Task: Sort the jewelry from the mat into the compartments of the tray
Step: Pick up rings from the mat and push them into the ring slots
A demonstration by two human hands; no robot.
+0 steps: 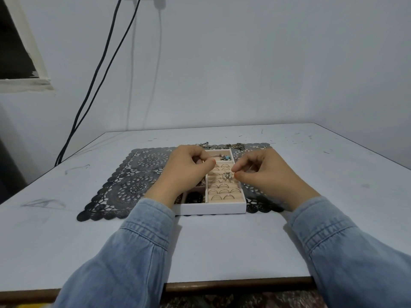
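A white jewelry tray with beige padding sits on a dark lace mat. Its right part holds rows of thin rings in slots. My left hand hovers over the tray's left side, fingers curled around a small gold ring. My right hand pinches beside a large silver ornate ring resting in the ring rows; whether the fingertips touch it I cannot tell. A bracelet with blue beads lies in the far compartment. Dark beaded pieces fill a near-left compartment.
A metal chain and linked pieces lie on the mat behind the tray. The grey table's front edge is close to me. Black cables hang down the wall at the left.
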